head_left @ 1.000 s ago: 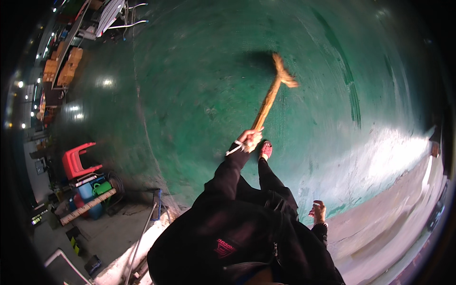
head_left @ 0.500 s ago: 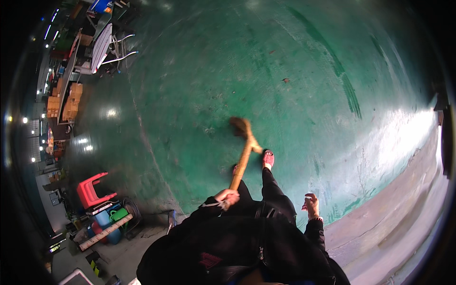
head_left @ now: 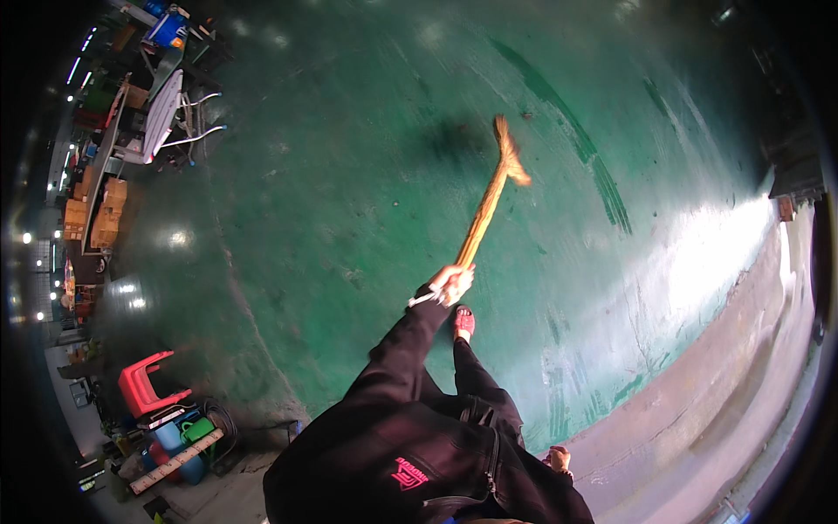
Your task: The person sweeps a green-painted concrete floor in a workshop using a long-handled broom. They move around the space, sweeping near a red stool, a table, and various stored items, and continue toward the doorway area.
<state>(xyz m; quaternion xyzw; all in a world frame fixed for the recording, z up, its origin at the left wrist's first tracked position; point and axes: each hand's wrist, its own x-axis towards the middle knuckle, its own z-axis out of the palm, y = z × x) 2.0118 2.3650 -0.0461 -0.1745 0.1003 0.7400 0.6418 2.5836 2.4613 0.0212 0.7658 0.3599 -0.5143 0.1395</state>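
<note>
My left hand is closed round the lower end of a yellow-brown wooden stick. The stick points away from me, and its far end splits into a forked, crosswise head, slightly blurred. It is held in the air above the green floor, with a dark shadow to the left of its head. A pale band circles my left wrist. Low on the right, beside my hip, my right hand hangs with its fingers curled in. Nothing shows in it.
Green floor spreads ahead, with dark streaks at the far right. A red plastic stool, a green container and a long pale board are at the lower left. Cardboard boxes and a tilted folding table line the far left.
My left hand has swung forward and a little right, carrying the stick's head farther out over the floor. My right hand has dropped back toward my body, its fingers now curled. The view has shifted slightly.
</note>
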